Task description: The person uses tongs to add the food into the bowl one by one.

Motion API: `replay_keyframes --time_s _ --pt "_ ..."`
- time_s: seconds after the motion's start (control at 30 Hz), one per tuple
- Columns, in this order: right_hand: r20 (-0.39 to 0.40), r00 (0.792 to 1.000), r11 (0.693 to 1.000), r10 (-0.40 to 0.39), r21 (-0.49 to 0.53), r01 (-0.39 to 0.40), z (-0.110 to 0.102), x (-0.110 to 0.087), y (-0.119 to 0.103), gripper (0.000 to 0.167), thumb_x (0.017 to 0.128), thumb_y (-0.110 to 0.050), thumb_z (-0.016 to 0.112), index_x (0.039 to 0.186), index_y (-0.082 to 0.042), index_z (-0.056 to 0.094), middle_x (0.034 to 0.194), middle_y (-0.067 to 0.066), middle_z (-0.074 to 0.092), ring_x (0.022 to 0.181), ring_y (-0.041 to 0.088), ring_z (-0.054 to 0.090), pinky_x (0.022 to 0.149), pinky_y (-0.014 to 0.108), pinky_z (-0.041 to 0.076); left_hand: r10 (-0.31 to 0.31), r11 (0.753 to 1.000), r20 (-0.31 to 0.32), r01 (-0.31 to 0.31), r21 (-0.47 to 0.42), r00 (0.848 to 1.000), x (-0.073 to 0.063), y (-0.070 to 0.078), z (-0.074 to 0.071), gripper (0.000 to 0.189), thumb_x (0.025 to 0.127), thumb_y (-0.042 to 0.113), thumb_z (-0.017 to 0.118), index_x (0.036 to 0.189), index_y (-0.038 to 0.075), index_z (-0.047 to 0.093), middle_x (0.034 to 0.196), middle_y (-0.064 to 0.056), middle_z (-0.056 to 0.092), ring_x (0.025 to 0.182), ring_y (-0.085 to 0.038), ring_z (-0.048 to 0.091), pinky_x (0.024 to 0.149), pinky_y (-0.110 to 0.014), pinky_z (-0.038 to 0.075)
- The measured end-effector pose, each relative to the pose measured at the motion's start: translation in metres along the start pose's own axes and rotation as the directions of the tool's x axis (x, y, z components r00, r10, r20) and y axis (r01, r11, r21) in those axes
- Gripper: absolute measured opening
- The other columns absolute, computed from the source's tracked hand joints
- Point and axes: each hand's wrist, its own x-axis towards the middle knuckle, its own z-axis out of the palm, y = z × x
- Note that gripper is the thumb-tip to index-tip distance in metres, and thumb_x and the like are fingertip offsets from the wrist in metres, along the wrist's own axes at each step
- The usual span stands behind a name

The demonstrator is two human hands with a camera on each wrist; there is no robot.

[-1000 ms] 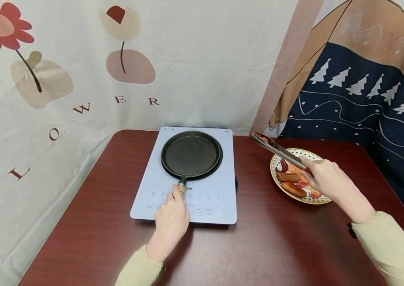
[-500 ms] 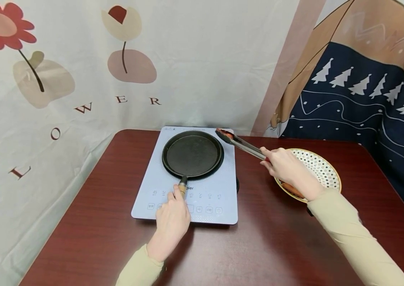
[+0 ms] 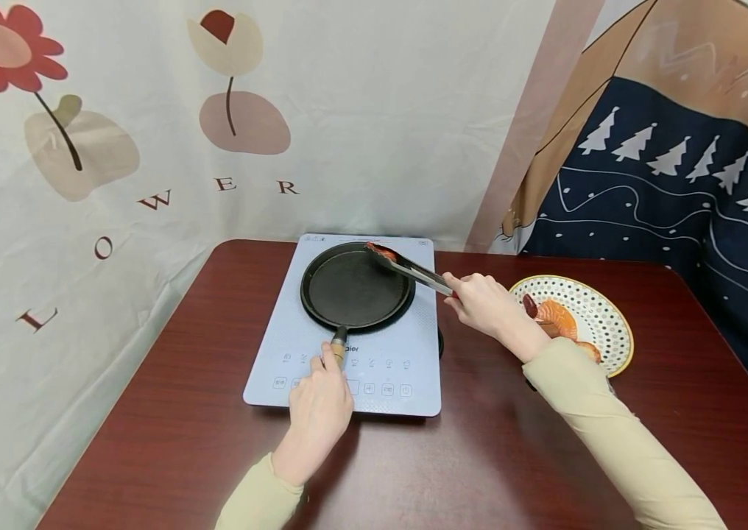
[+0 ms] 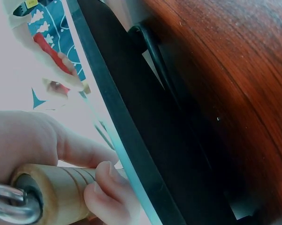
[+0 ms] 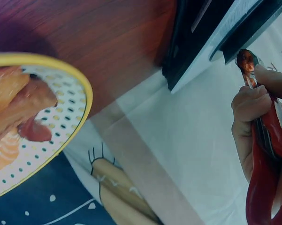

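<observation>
My left hand (image 3: 321, 405) grips the wooden handle (image 4: 61, 192) of a round black frying pan (image 3: 350, 291). The pan sits on a white induction cooktop (image 3: 281, 335). In my right hand (image 3: 487, 305) are metal tongs (image 3: 422, 275) with red grips (image 5: 265, 187). Their tips pinch a small reddish piece of food (image 3: 380, 252) over the pan's far right rim. To the right stands a dotted, yellow-rimmed plate (image 3: 606, 324), partly hidden by my right forearm. On it lie an orange-and-white striped slice (image 3: 558, 316), a dark red curled piece (image 3: 529, 305) and browned pieces (image 5: 37, 101).
Everything stands on a reddish-brown wooden table (image 3: 168, 397). A black cord (image 4: 152, 51) loops out at the cooktop's right side. Behind the table hang a white printed cloth (image 3: 374, 147) and a navy cloth with trees (image 3: 646, 191).
My right hand has carried the tongs and the reddish piece leftward from above the plate to the pan's far right rim. My left hand keeps its grip on the pan handle.
</observation>
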Motion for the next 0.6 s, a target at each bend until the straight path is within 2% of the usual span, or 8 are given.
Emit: replay_keyframes --time_s 0.27,0.43,0.6 --pt "0.028 1.0 1.0 0.013 0.011 -0.014 0.008 0.009 -0.009 0.036 0.087 -0.014 0.067 0.12 -0.003 0.061 0.075 0.011 0.066 0.051 0.017 0.055 0.045 0.029 0.046 -0.003 1.0 0.006 0.003 -0.001 1.0 0.0 0.001 -0.001 0.051 0.082 0.009 0.065 0.125 -0.013 0.049 0.084 -0.022 0.059 0.045 -0.03 0.054 0.038 -0.04 0.043" --pt "0.023 1.0 1.0 0.014 0.008 -0.015 0.012 0.01 -0.011 0.033 0.086 -0.013 0.066 0.118 -0.002 0.062 0.074 0.012 0.065 0.054 0.02 0.057 0.047 0.032 0.048 -0.007 1.0 0.023 0.008 -0.006 1.0 0.0 0.001 -0.001 0.051 0.082 0.009 0.065 0.125 -0.013 0.048 0.085 -0.022 0.059 0.046 -0.03 0.055 0.039 -0.039 0.043" --pt "0.012 1.0 1.0 0.028 0.014 -0.028 0.012 0.01 -0.011 0.036 0.086 -0.015 0.066 0.12 -0.001 0.06 0.078 0.013 0.065 0.062 0.025 0.06 0.053 0.037 0.051 -0.002 1.0 0.007 0.002 -0.007 1.0 0.0 0.001 -0.001 0.051 0.082 0.009 0.065 0.125 -0.013 0.049 0.084 -0.022 0.06 0.045 -0.031 0.054 0.039 -0.04 0.043"
